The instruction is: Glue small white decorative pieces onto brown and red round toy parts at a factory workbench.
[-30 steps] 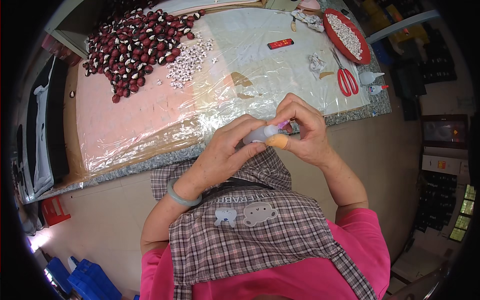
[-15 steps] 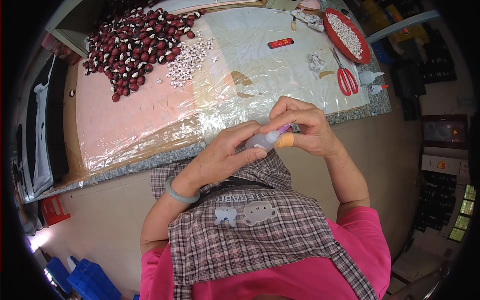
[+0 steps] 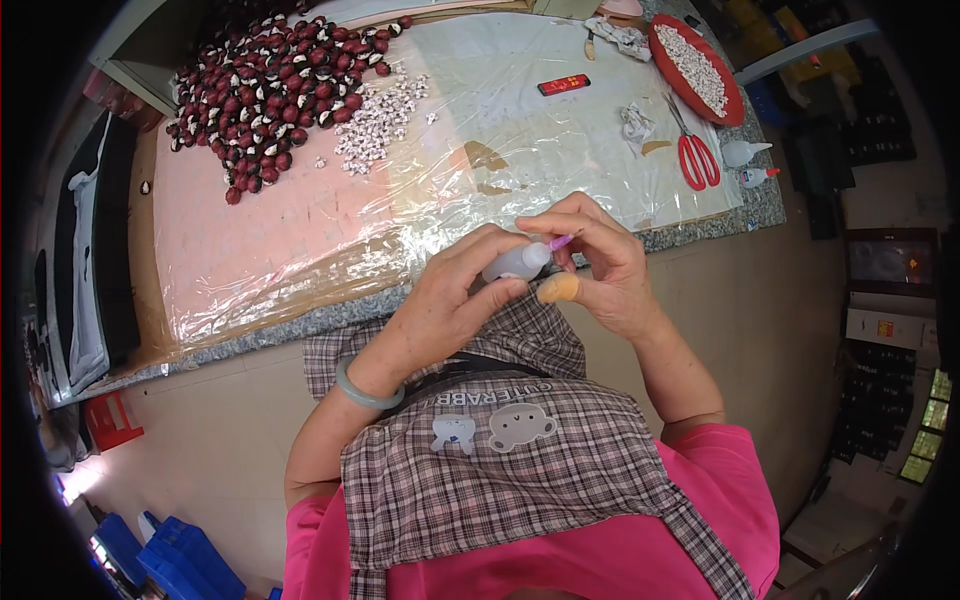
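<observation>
My left hand [image 3: 455, 290] is wrapped round a small translucent squeeze bottle [image 3: 508, 264], thumb on its near side. The bottle's white neck ends in a purple tip [image 3: 561, 242] that points right and slightly away from me. Close beside that tip is my right hand [image 3: 615, 265], its fingers curved over it and its thumb held apart; whether a finger touches the tip I cannot tell. An orange-tan finger cover [image 3: 557, 289] sits on the right thumb.
Dark red, black and white round pieces [image 3: 270, 90] are heaped at far left, with small white pieces [image 3: 370, 130] alongside. At right are a red tray [image 3: 660, 60] of white pieces, red-handled scissors [image 3: 698, 162] and two small bottles [image 3: 742, 153]. A red-and-black box [image 3: 564, 85] lies mid-table.
My right thumb and fingers have loosened from the bottle's neck and tip and spread apart. The bottle has tilted a little, showing more of its neck, still in my left hand.
</observation>
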Tool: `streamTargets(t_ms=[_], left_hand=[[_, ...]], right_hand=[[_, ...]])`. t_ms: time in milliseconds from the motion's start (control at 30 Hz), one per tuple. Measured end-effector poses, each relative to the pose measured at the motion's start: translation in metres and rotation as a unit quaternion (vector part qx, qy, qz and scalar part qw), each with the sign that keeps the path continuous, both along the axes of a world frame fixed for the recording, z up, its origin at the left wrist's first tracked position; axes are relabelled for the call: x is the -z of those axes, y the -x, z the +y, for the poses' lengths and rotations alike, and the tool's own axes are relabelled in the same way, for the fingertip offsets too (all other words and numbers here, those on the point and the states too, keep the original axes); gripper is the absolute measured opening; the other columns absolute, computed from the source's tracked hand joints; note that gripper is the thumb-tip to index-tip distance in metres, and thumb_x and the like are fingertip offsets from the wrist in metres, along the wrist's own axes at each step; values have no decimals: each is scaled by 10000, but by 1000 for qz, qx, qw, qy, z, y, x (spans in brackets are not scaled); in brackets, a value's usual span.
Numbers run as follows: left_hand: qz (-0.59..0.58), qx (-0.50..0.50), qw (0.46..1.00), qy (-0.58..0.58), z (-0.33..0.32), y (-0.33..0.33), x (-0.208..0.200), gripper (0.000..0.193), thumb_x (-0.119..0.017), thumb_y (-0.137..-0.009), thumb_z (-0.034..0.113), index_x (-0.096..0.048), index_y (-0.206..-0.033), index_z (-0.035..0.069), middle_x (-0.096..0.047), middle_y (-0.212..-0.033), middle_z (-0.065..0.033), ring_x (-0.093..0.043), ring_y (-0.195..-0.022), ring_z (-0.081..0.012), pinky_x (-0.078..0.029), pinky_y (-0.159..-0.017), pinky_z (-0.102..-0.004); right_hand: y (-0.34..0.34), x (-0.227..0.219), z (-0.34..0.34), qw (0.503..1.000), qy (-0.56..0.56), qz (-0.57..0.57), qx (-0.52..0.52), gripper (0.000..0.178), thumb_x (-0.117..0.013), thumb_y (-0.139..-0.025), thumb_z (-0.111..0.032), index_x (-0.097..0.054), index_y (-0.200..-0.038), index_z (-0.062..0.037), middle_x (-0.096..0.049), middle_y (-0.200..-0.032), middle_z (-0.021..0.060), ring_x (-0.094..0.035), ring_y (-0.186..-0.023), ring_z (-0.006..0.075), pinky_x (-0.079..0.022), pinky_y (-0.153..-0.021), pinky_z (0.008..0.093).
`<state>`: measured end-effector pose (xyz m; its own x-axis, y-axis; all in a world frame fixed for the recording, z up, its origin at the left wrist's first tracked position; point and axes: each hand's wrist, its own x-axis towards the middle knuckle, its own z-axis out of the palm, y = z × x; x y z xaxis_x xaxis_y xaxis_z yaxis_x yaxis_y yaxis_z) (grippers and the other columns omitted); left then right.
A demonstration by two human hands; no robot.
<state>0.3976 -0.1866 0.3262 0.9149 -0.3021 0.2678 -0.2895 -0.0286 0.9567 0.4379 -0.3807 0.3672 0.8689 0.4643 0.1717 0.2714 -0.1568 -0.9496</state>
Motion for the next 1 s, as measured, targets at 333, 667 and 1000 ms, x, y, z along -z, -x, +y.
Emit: streamTargets(t_ms=[333,667,1000], left_hand=[[151,128,973,121,0,5,4,317,-645,-906,208,-565,-1128,-3,-537,-911,-63,-515,-800,-164,-437,-713,-290],[-8,-48,997,-62,-9,1,-2,312,-640,-876,90,-542,-1157,-4,-573,-988,-144,-598,-857,-300,-478,-726,-370],[34,-96,995,20,-17,-6,5,306,-694,-834,66,-603,-1121,8,-614,-978,-113,-628,-845,-231,-503,-719,-321]], right_hand=[[-20,-6,-14,982,32,1,-188,325,-785,-747,-254,-744,-997,-50,-569,-882,33,-535,-807,131,-425,-690,251],[5,25,1,999,-41,-4,15,253,-740,-800,-68,-705,-1037,12,-574,-968,67,-559,-857,132,-460,-733,235],[-3,27,-2,989,-131,66,6,324,-697,-868,-147,-659,-1155,-3,-540,-1003,46,-496,-889,113,-443,-776,239]])
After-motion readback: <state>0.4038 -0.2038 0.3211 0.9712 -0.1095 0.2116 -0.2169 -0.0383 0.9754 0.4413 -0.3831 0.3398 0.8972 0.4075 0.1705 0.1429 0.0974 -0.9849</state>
